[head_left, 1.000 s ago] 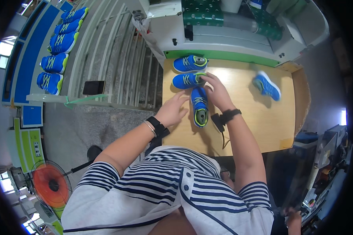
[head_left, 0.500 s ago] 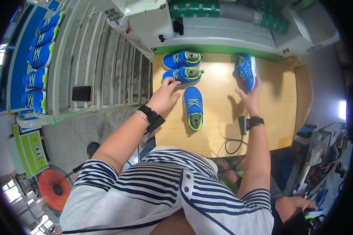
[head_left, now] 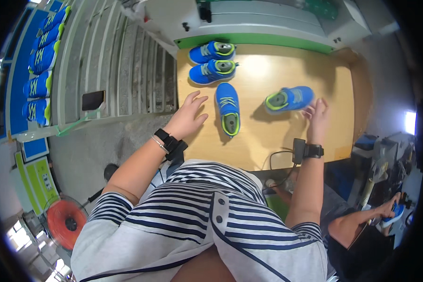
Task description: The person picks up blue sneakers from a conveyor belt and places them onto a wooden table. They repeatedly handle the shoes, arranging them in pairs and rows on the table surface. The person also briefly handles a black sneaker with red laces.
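On the wooden tabletop (head_left: 249,150), a blue shoe (head_left: 296,97) with yellow-green trim lies toe to the right, slightly blurred, its shadow falling to the left. My right hand (head_left: 317,117) is at its toe and lower edge, fingers bent around that end; part of the grip is hidden. Another blue shoe (head_left: 228,105) rests in the middle, heel toward me. My left hand (head_left: 189,115) hovers to its left, fingers apart, holding nothing. Behind it lie two more blue shoes, a nearer one (head_left: 207,74) and a farther one (head_left: 203,53), both with toes to the left.
A pale machine with a green strip (head_left: 268,41) borders the table's far edge. At left stands a slatted metal rack (head_left: 141,84) with a phone (head_left: 93,100) and a row of blue shoes (head_left: 44,57). A red fan (head_left: 68,224) is lower left; a co-worker's arm (head_left: 362,218) is lower right.
The right-hand shoe has turned from toe toward me to toe right, and come nearer. My left hand has drawn back from the pair at the left. The whole view has shifted slightly.
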Available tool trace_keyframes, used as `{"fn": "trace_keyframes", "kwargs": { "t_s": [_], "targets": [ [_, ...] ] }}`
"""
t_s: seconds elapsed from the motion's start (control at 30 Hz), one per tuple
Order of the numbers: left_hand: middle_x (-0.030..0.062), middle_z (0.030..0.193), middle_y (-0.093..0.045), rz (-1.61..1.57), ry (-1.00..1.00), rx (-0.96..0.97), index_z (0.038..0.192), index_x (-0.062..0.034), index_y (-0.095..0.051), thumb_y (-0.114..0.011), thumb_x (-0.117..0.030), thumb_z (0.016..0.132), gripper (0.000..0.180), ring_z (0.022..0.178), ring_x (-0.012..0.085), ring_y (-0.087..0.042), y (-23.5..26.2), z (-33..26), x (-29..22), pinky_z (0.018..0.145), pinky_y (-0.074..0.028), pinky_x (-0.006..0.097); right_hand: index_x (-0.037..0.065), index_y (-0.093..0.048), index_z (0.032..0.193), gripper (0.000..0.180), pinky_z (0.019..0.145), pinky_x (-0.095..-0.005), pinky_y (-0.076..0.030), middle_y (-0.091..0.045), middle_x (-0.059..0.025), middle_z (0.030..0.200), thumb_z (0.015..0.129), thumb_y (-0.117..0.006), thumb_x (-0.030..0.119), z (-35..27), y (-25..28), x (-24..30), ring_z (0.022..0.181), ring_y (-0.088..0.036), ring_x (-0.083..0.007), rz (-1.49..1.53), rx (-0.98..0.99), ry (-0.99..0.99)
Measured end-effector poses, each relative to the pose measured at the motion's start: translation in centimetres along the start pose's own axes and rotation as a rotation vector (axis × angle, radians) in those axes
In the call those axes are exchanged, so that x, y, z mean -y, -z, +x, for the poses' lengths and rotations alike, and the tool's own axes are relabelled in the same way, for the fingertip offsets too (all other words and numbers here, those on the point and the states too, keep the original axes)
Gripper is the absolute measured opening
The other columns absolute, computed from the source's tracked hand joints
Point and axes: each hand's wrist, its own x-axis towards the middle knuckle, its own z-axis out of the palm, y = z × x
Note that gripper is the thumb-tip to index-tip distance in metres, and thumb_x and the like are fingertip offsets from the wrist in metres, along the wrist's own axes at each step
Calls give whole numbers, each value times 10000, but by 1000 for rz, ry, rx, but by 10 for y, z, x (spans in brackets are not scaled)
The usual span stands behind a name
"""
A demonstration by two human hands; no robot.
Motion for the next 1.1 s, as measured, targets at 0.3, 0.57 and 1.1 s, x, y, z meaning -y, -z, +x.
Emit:
{"fn": "trace_keyframes", "kwargs": {
  "t_s": [0.3, 0.57, 1.1],
  "targets": [
    [193, 1549, -356, 5, -74, 13, 1439, -63, -484, -573, -124, 983, 468, 1375, 401, -457, -4, 3, -31, 1138, -411, 434, 0, -579, 1307, 304, 930, -305, -525, -636, -115, 1237, 1040, -518, 132, -46, 9, -68, 1065, -642, -170, -27, 84, -40],
    [202, 1542, -363, 27, -77, 53, 1460, -53, -454, -587, -140, 982, 503, 1433, 400, -379, -7, -8, -34, 1179, -354, 436, -8, -278, 1558, 895, 1141, -396, -392, -446, -217, 1475, 885, -797, 273, -59, -32, -91, 1364, -476, -316, 26, 185, 160],
    [370, 1626, -52, -48, -189, 344, 1601, -30, -127, -800, -342, 801, 1091, 1431, 471, -380, -38, -18, -39, 1147, -393, 416, -64, -419, 1288, 763, 1016, -410, -470, -522, -235, 1204, 777, -856, 296, -138, -37, -53, 1141, -575, -341, -499, 724, 229]
  ]
}}
